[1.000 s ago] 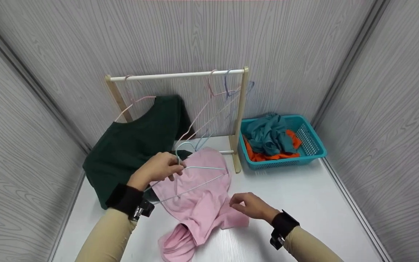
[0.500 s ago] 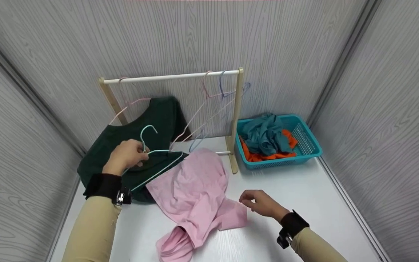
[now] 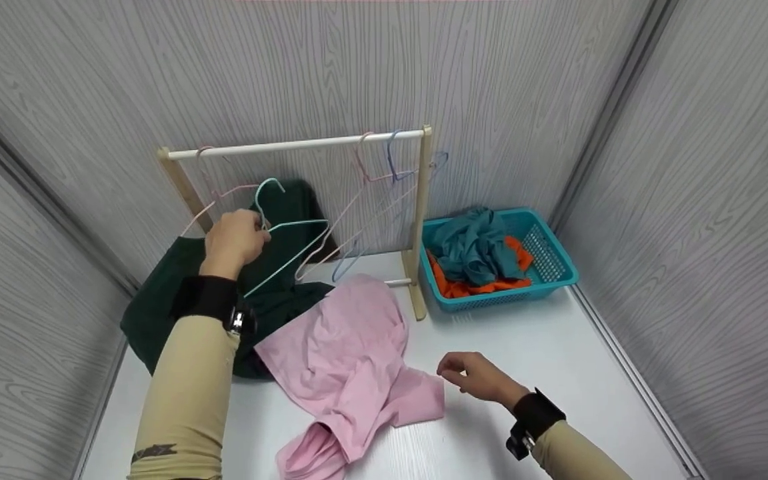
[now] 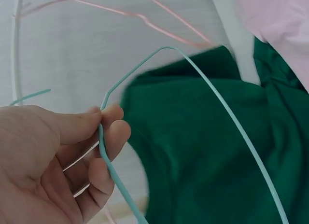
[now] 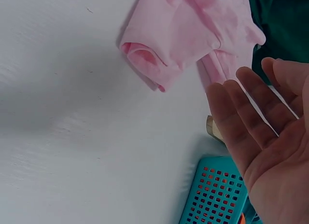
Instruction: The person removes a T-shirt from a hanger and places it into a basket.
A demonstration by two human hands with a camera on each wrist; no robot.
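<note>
My left hand (image 3: 234, 239) pinches a mint-green wire clothes hanger (image 4: 227, 108) near the base of its hook, in front of the rack. No garment is on this hanger. Behind it a dark green shirt (image 3: 284, 250) hangs on a pink hanger at the rack's left end, its lower part spread on the table. A pink shirt (image 3: 351, 353) lies crumpled on the table. Beside its sleeve hovers my right hand (image 3: 477, 377), holding nothing; the right wrist view shows its fingers (image 5: 236, 113) loosely bent, palm showing.
The clothes rack (image 3: 291, 145) has a white bar and wooden posts. A pink hanger (image 3: 363, 175) and a blue hanger (image 3: 392, 160) hang at its right end. To the right, a teal basket (image 3: 557, 267) holds a teal garment (image 3: 474, 243) and an orange garment (image 3: 521, 253).
My left hand has lifted the mint-green hanger off the pink shirt, left and then up towards the rack bar. The right hand has drawn back slightly from the pink sleeve.
</note>
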